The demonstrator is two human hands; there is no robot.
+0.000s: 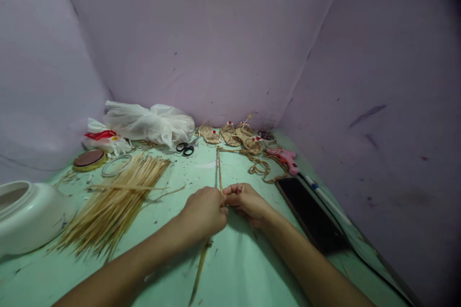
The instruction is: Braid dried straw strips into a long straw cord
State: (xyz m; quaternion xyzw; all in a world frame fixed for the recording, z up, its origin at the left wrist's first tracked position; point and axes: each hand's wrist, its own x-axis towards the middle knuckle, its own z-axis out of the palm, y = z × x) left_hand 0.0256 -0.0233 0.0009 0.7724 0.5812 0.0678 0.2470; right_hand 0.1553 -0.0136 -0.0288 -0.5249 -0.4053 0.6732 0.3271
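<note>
My left hand (206, 208) and my right hand (248, 202) meet over the middle of the green table, both closed on a thin braided straw cord (220, 170). From my fingers the cord runs away to a bend near the table's back, then turns right into a loose coil (262, 169). Loose straw ends (199, 271) hang out below my left hand toward the near edge. My right thumb and fingers pinch close beside the left fist. The exact crossing of the strands is hidden by my fingers.
Dry straw strips (118, 201) lie in a bundle at left, beside a white jar (32, 216). Scissors (186, 147), a plastic bag (149, 122) and woven straw slippers (230, 135) stand at the back. A pink glue gun (286, 157) and a dark phone (309, 213) lie at right.
</note>
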